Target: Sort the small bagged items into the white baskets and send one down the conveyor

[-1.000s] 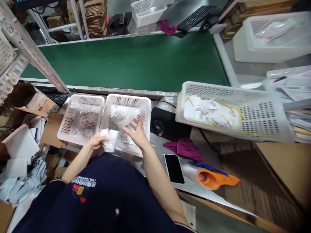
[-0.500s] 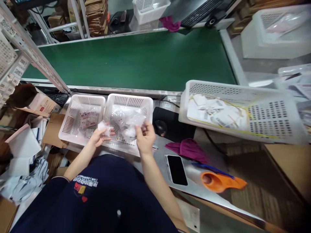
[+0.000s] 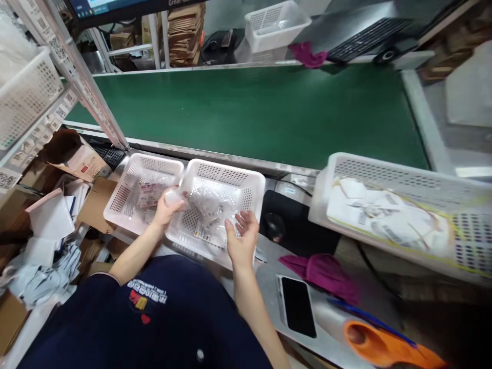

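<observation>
Leftmost, a white basket (image 3: 143, 190) holds packets with red print. Just beside it, the left hand (image 3: 168, 206) is closed around a small clear packet (image 3: 172, 196), held at the wall shared with the second basket (image 3: 215, 210). That basket holds loose clear bags (image 3: 209, 210), within easy reach. The right hand (image 3: 242, 240) hovers over its near edge, fingers spread, gripping nothing. Further right, a phone (image 3: 297, 306) lies on the desk (image 3: 269, 279).

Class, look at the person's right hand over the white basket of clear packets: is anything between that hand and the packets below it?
Nothing visible. The right hand hovers open over the near edge of the white basket, with the clear packets directly beneath its fingers. The left hand holds a small white item at the basket's left rim, off to the side.
</observation>
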A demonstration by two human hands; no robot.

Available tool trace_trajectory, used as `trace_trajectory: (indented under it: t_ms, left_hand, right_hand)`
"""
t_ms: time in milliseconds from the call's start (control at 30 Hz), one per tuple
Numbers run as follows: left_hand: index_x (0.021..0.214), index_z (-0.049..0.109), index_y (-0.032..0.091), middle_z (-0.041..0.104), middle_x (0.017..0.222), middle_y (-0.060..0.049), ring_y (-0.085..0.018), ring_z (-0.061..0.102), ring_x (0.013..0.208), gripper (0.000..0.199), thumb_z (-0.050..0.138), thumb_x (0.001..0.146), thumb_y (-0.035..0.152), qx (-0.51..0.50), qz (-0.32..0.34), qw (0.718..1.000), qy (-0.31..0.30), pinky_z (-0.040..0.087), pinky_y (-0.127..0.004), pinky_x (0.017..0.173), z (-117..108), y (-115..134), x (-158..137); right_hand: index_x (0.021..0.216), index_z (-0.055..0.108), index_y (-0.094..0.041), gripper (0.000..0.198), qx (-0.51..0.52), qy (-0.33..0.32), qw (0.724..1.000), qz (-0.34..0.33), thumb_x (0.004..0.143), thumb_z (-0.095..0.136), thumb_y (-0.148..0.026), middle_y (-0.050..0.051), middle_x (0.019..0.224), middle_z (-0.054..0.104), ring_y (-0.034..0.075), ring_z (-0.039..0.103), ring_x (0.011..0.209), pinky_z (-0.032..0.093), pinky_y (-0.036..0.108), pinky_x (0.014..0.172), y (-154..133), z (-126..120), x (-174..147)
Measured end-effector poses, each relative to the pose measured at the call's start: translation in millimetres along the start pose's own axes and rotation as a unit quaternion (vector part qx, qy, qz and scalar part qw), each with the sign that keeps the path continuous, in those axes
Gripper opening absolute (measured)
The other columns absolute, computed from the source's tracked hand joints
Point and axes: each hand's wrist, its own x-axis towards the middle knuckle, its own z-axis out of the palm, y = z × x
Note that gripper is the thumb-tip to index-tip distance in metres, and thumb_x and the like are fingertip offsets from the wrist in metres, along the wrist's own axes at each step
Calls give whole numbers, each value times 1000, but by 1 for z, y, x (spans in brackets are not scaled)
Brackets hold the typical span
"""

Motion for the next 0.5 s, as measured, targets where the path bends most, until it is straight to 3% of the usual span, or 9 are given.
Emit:
trace_trajectory:
  t_ms: [67,133,233,333,400,500]
  left_hand:
    - [149,66,18,71,155,-20,-41,63,150,96,107,63,20,103,13,993,-62,45,-56,133,18,-11,8]
    - [149,68,17,63,166,-23,-45,54,160,103,111,56,19,185,17,979,-80,33,-58,140,23,-14,26]
    - [135,72,17,68,159,-20,-38,60,154,66,101,75,16,234,14,971,48,40,-48,136,0,-9,64]
    - [107,68,15,68,151,-23,-38,49,160,32,91,84,9,268,-17,943,196,44,-38,128,-38,-5,95]
    - [88,57,18,67,144,-28,-42,40,164,34,91,84,11,276,-49,932,228,47,-36,120,-58,-8,107]
    - [74,43,24,69,125,-22,-40,47,157,51,93,81,15,272,-84,933,219,49,-31,110,-73,-18,113]
  right_hand:
    - [160,47,-22,94,-13,28,999,-15,88,75,-75,25,161,59,39,67,142,49,67,126,5,-5,-2]
    - [158,49,-19,96,-48,42,998,-14,87,74,-77,26,159,59,40,67,141,48,68,127,17,-19,-3]
    - [155,54,-15,96,-124,48,991,-6,86,70,-79,27,152,62,44,64,142,46,70,127,41,-47,-10]
    - [148,60,-14,92,-187,50,981,-1,86,64,-82,27,141,67,46,63,137,47,72,123,62,-69,-24]
    - [146,61,-14,88,-209,43,977,-2,89,61,-82,28,140,67,47,62,137,47,72,122,72,-74,-33]
    - [146,61,-14,83,-233,31,972,-28,95,56,-79,29,147,64,47,59,143,45,73,124,82,-70,-43]
